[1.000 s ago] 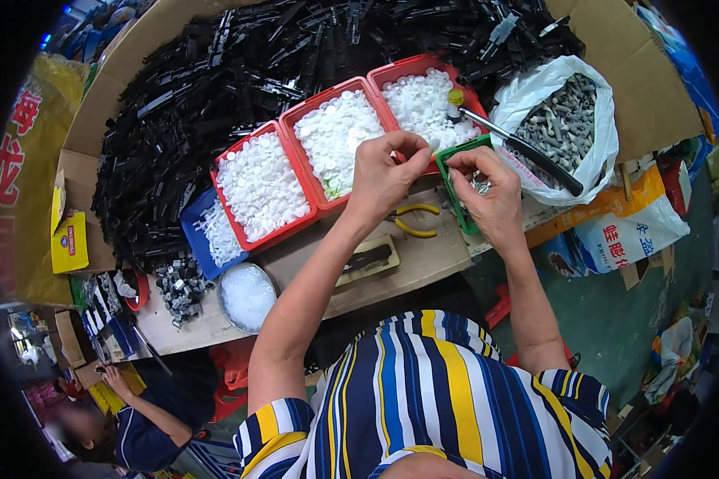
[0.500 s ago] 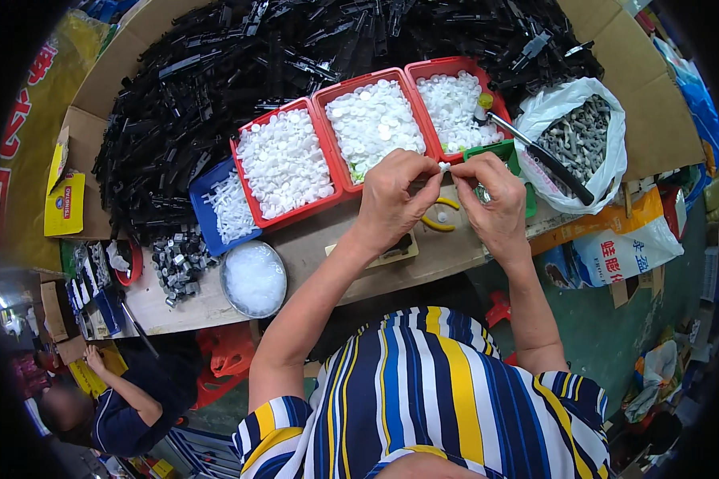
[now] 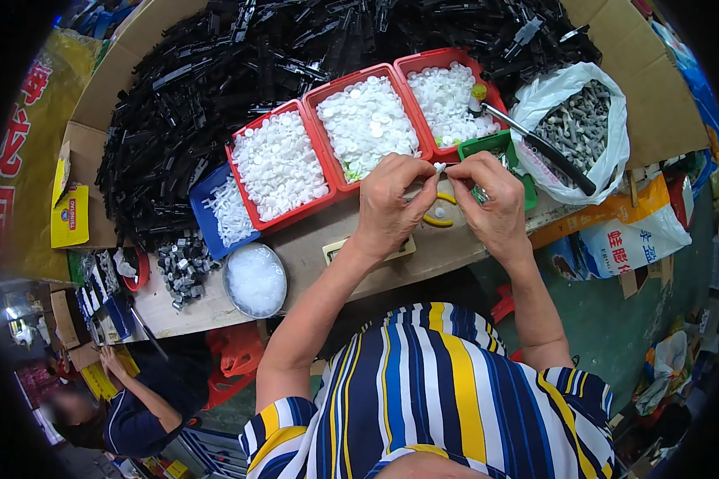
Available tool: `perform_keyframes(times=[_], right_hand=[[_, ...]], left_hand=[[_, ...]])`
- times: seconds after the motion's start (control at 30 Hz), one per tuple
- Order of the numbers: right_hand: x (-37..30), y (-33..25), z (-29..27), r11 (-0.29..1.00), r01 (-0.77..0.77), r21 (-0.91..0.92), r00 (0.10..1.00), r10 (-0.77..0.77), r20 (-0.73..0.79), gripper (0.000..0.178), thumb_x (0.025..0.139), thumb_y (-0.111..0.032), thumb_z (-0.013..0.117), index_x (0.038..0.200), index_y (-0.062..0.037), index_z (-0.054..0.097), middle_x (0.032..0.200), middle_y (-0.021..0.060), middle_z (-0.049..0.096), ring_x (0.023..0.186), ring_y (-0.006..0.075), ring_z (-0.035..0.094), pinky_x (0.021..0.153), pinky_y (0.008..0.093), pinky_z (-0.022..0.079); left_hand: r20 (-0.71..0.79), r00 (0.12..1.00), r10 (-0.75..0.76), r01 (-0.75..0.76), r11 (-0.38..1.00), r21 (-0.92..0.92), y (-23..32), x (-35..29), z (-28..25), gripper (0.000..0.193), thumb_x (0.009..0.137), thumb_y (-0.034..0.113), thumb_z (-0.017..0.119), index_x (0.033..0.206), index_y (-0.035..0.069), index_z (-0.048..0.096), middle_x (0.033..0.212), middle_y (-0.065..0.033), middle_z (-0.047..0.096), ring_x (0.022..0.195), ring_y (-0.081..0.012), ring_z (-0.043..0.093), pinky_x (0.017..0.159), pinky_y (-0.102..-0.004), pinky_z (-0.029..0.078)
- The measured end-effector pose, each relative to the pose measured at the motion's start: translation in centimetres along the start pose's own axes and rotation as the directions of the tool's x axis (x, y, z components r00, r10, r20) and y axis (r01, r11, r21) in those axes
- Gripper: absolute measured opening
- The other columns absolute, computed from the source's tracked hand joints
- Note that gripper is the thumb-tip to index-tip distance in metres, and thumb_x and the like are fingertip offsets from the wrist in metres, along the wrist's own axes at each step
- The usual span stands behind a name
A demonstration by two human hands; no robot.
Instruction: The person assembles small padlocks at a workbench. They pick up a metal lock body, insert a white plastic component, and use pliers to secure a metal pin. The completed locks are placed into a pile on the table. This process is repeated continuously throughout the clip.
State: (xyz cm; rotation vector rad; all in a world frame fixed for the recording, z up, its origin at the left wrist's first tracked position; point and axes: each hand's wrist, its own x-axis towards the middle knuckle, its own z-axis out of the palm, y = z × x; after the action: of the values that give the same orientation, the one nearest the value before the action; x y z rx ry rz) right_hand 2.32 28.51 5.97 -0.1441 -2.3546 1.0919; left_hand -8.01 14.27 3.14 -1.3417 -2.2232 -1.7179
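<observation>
Left hand (image 3: 387,203) and right hand (image 3: 491,199) are both curled nearly shut, fingertips meeting on a tiny white plastic piece (image 3: 438,168) pinched between them just above the bench edge, in front of the middle red plastic tray of white round caps (image 3: 366,124). My read: the two hands are mating or seating the piece, so keep the pinch light and square and press straight rather than twisting, over the cardboard-covered bench (image 3: 311,255) so a slip lands there. The green plastic bin (image 3: 491,148) and yellow-handled cutters (image 3: 439,219) sit just beside the right hand, so watch the elbow room.
</observation>
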Motion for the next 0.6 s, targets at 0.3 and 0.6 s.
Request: perform_keyframes(times=[0.3, 0.6], right_hand=[[-0.1, -0.1, 0.4, 0.984, -0.134, 0.115, 0.990, 0.128, 0.059, 0.013, 0.084, 0.006, 0.068, 0.096, 0.0017, 0.066, 0.088, 0.0085, 0.064, 0.076, 0.0164, 0.065, 0.068, 0.0289, 0.051], [-0.4, 1.0, 1.8, 0.338, -0.526, 0.780, 0.836, 0.371, 0.404, 0.019, 0.092, -0.003, 0.070, 0.110, 0.0016, 0.066, 0.092, 0.0027, 0.067, 0.081, 0.0060, 0.062, 0.073, 0.0197, 0.051]], left_hand=[[-0.039, 0.984, 0.174, -0.167, 0.975, 0.145, 0.2, -0.4, -0.5, 0.017, 0.075, -0.006, 0.074, 0.089, 0.000, 0.067, 0.084, -0.0097, 0.067, 0.075, -0.0231, 0.065, 0.065, -0.0319, 0.052], [-0.048, 0.956, 0.290, -0.282, 0.951, 0.126, -0.1, -1.4, -1.8, 0.024, 0.072, -0.007, 0.072, 0.093, 0.000, 0.063, 0.086, -0.0113, 0.064, 0.077, -0.0280, 0.061, 0.068, -0.0363, 0.051]])
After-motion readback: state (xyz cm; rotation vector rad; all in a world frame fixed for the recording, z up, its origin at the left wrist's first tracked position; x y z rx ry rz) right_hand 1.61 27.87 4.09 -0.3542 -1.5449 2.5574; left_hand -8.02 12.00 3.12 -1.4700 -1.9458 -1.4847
